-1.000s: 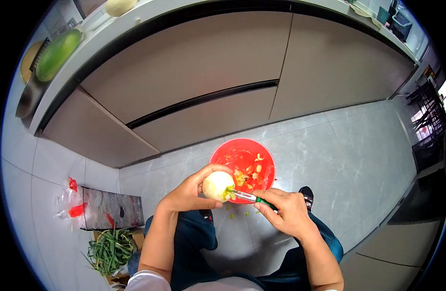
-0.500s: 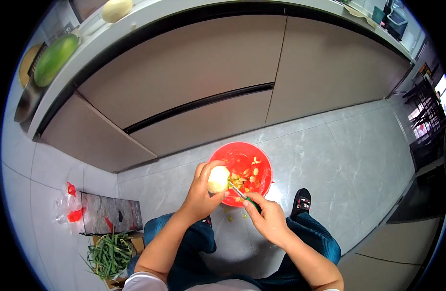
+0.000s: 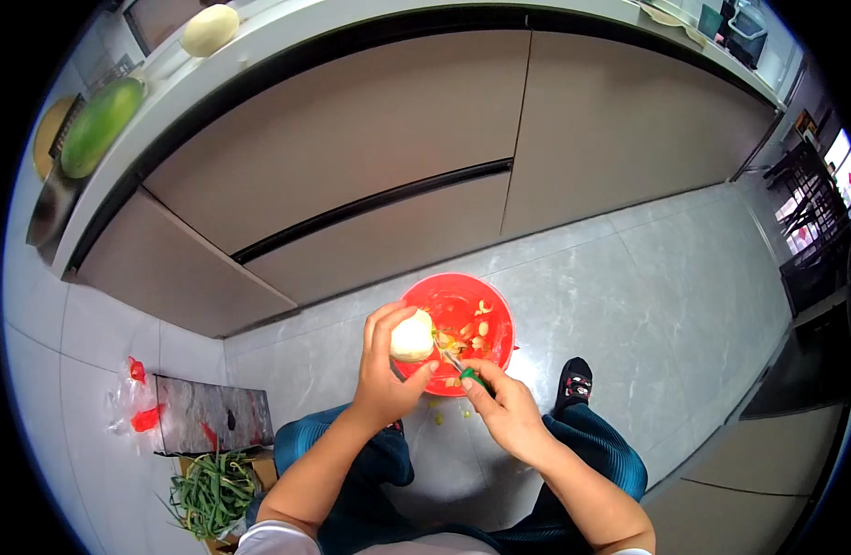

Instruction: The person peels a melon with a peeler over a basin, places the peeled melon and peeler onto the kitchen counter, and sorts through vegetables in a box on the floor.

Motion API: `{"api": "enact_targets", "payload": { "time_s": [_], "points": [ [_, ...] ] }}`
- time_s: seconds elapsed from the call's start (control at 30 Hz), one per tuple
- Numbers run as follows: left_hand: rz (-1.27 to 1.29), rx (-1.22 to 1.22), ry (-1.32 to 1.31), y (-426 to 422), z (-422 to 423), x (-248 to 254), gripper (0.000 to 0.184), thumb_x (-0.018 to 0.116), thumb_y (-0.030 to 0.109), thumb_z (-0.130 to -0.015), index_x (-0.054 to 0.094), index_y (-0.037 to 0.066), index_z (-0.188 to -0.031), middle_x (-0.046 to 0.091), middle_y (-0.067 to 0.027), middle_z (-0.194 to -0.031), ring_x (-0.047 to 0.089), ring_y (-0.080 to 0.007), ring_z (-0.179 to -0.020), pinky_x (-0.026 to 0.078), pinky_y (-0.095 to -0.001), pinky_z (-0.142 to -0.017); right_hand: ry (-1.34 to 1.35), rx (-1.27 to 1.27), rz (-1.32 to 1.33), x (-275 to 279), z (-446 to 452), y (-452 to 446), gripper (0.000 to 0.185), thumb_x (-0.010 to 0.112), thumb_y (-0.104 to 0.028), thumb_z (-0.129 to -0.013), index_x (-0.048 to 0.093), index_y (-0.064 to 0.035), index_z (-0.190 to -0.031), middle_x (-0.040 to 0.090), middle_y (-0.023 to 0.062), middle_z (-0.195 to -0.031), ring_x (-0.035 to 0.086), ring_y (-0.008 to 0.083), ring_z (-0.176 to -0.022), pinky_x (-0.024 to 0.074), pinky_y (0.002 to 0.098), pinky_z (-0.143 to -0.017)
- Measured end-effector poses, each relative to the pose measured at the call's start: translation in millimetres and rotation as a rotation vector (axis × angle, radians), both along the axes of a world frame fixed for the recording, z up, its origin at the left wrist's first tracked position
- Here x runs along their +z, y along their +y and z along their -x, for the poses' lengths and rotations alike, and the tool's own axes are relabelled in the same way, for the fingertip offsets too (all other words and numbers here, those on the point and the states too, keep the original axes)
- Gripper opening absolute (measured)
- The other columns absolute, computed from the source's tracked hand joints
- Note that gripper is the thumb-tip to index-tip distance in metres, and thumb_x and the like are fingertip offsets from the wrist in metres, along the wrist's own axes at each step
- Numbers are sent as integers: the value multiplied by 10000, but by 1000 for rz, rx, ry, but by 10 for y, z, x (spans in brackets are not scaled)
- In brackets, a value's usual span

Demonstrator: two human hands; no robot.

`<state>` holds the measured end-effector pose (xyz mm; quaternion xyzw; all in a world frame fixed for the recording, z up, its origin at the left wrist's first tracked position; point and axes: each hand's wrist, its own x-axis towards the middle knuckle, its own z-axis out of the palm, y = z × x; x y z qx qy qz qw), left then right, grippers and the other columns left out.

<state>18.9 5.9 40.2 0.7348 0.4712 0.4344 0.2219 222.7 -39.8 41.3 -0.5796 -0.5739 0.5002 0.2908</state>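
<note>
Two things are held above the red basin point(image 3: 451, 292), which sits on the grey tiled floor point(image 3: 647, 296) by the person's shoes point(image 3: 575, 383); the left hand point(image 3: 384, 372) is clamped round a pale round vegetable point(image 3: 411, 337), fingers curled over its far side, thumb on the near one; the right hand point(image 3: 510, 416) is wrapped firmly about a green-handled peeler point(image 3: 471, 376), its metal end angled toward the vegetable, though from here I cannot tell whether it touches; peelings point(image 3: 482, 329) lie scattered inside the basin; a few small scraps point(image 3: 438, 419) dot the tiles just outside its near rim; over to the left, long green leaves point(image 3: 213, 490) spill out of a cardboard box point(image 3: 264, 470); up on the pale surface point(image 3: 296, 20), above the beige cabinet fronts point(image 3: 361, 120), a big green gourd point(image 3: 102, 128) and another pale round item point(image 3: 210, 30) rest near each other.
</note>
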Motion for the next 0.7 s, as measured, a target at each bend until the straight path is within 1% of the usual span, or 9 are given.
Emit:
{"api": "enact_targets", "payload": {
  "time_s": [0.03, 0.1, 0.2, 0.3, 0.43, 0.53, 0.6, 0.63, 0.7],
  "points": [
    [0, -1, -1, 18, 32, -50, 676, 776, -3, -766, 479, 39, -1371, 468, -206, -1390, 515, -340, -1295, 450, -428, -1080, -1, -1, 0, 92, -27, 16, 367, 588, -306, -1019, 636, -42, -1270, 716, 201, -914, 699, 369, -755, 538, 444, -724],
    [308, -150, -477, 70, 89, -132, 698, 819, 20, -770, 483, 56, -1381, 469, -144, -1402, 513, -262, -1306, 460, -392, -1085, -247, 26, -206, 247, -66, 36, 342, 606, -265, -997, 649, -51, -1261, 724, 196, -981, 706, 393, -788, 558, 466, -735],
    [490, -251, -538, 92, 155, 34, 724, 846, 27, -766, 492, 64, -1397, 507, -100, -1375, 528, -197, -1280, 470, -354, -1073, -278, 58, -437, 240, -123, 49, 330, 623, -243, -978, 660, -56, -1248, 724, 194, -1039, 712, 386, -800, 573, 471, -732],
    [597, -246, -325, 83, 245, 95, 738, 862, 30, -750, 511, 61, -1399, 553, -91, -1346, 549, -171, -1253, 471, -336, -1064, -398, 189, -417, 364, -183, 71, 329, 626, -234, -972, 662, -61, -1250, 728, 192, -1079, 722, 377, -821, 583, 461, -726],
    [609, -236, -315, 61, 228, 48, 732, 873, 49, -745, 529, 65, -1392, 589, -77, -1312, 561, -158, -1229, 472, -316, -1052, -406, 210, -366, 353, -178, 67, 333, 629, -233, -967, 669, -57, -1247, 721, 208, -1127, 728, 381, -860, 586, 456, -763],
    [530, -202, -253, 66, 227, -67, 701, 868, 56, -736, 550, 59, -1360, 609, -99, -1276, 585, -189, -1206, 482, -330, -1029, -307, 169, -434, 208, -152, 52, 328, 623, -240, -976, 680, -54, -1240, 721, 219, -1126, 728, 387, -881, 585, 451, -789],
    [297, -107, -15, 52, 171, -58, 667, 855, 62, -723, 569, 48, -1325, 625, -130, -1224, 611, -231, -1161, 490, -353, -1003, -255, 152, -322, 178, -130, 42, 332, 612, -253, -990, 683, -44, -1236, 720, 240, -1088, 723, 395, -901, 580, 456, -803],
    [297, -107, -15, 42, 146, -49, 667, 855, 62, -723, 569, 48, -1325, 625, -130, -1224, 611, -231, -1161, 490, -353, -1003, -255, 151, -321, 184, -122, 40, 332, 612, -253, -990, 683, -44, -1236, 720, 240, -1088, 723, 395, -901, 580, 456, -803],
    [202, -50, 4, 23, 103, -28, 635, 800, 17, -708, 570, 41, -1299, 606, -171, -1186, 627, -320, -1129, 514, -383, -968, -187, 130, -174, 205, -104, 43, 345, 603, -267, -1000, 675, -34, -1244, 723, 248, -1025, 719, 405, -890, 575, 467, -792]
  ]
}}
